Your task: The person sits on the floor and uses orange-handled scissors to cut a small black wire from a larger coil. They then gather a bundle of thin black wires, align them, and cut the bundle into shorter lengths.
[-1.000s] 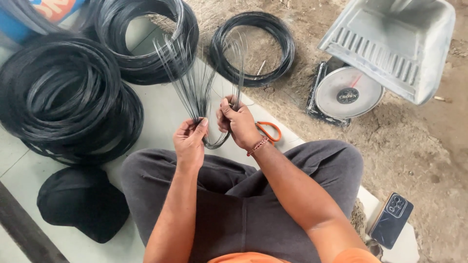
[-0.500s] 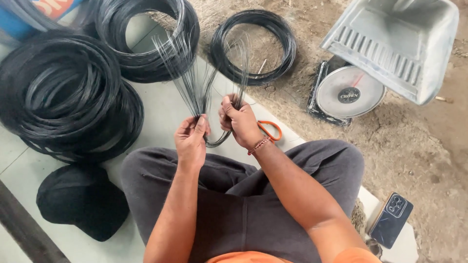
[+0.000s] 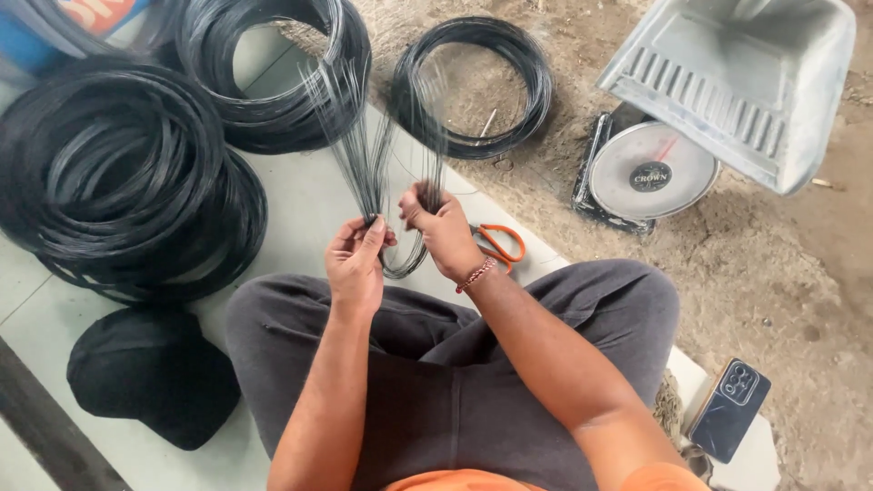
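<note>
Wire strands (image 3: pixel 364 155), thin and dark, bend in a U between both hands above the lap, their ends fanning up and away. Left hand (image 3: pixel 356 264) pinches one leg, right hand (image 3: pixel 441 227) fists the other; orange scissors (image 3: pixel 500 244) lie just beside the right wrist.

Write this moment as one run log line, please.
left hand: grips wire bundle | right hand: grips same bundle | scissors: beside

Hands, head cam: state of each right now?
Left hand: closed, pinching one end of the bent wire bundle.
Right hand: closed around the bundle's other end.
</note>
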